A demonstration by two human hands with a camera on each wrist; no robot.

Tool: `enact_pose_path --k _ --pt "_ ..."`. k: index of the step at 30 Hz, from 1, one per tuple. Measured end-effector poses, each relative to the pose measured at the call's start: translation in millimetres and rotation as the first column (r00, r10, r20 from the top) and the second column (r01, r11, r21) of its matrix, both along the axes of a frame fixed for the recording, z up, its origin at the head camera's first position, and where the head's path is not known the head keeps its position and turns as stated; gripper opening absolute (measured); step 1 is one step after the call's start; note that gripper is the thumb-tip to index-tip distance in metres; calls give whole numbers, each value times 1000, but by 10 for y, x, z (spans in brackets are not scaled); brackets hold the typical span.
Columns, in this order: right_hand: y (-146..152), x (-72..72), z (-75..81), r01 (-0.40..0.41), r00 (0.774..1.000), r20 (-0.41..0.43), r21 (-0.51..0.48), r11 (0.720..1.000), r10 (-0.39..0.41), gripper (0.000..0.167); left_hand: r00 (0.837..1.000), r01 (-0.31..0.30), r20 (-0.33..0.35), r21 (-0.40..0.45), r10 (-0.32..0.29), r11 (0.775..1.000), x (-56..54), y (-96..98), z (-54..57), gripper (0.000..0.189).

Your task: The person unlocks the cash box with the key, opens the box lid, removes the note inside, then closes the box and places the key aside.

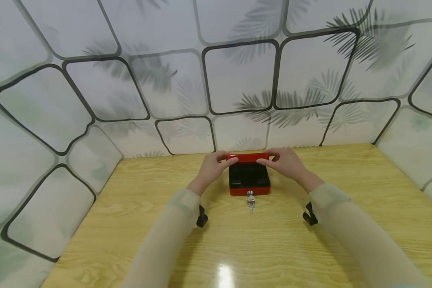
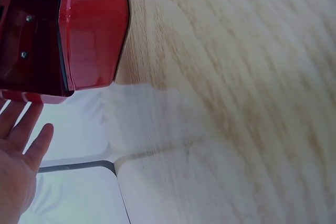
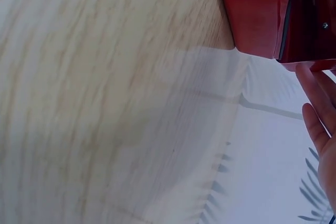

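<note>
A red metal cash box [image 1: 237, 192] stands on the table with its lid [image 1: 248, 158] raised at the back. Its inside [image 1: 249, 176] looks black. A small bunch of keys [image 1: 251, 202] hangs from the front. At the lid's left end, my left hand [image 1: 212, 166] pinches the edge, thumb in front and fingers behind. My right hand [image 1: 288, 163] holds the other end the same way. In the left wrist view, the box's red side [image 2: 94, 30] sits on the wood, fingers at the lid's edge. The right wrist view shows the right hand [image 3: 323, 114] against the lid's edge.
The wood-grain table [image 1: 129, 224] stretches out on both sides of the box and toward me. Pale patterned cloth walls [image 1: 241, 80] rise behind the table and at its sides. Black wrist mounts [image 1: 202, 218] hang beneath the sleeves.
</note>
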State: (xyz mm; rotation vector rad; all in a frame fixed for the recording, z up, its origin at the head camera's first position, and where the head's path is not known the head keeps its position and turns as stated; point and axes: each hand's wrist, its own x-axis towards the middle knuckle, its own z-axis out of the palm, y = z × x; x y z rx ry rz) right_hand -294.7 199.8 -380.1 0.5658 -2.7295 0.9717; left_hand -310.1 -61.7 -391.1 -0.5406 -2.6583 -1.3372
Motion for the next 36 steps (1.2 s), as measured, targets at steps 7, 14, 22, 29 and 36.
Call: enact_pose_path --k 7,14,22,29,36 --pt "-7 -68 22 36 999 -19 -8 999 -36 42 998 -29 -51 10 30 1000 -89 53 10 31" --pt "-49 -162 50 74 996 -46 32 997 -72 47 997 -51 -56 34 53 998 -176 60 25 36" --pt "-94 -243 91 157 987 -48 34 987 -155 55 991 -129 -21 34 129 991 -238 149 147 44" --pt "-152 -301 124 224 975 4 39 974 -224 60 975 -219 -32 -4 219 976 -289 230 160 46" --pt "-187 -310 93 242 969 53 12 970 -242 69 971 -237 -18 23 237 971 -288 227 146 45"
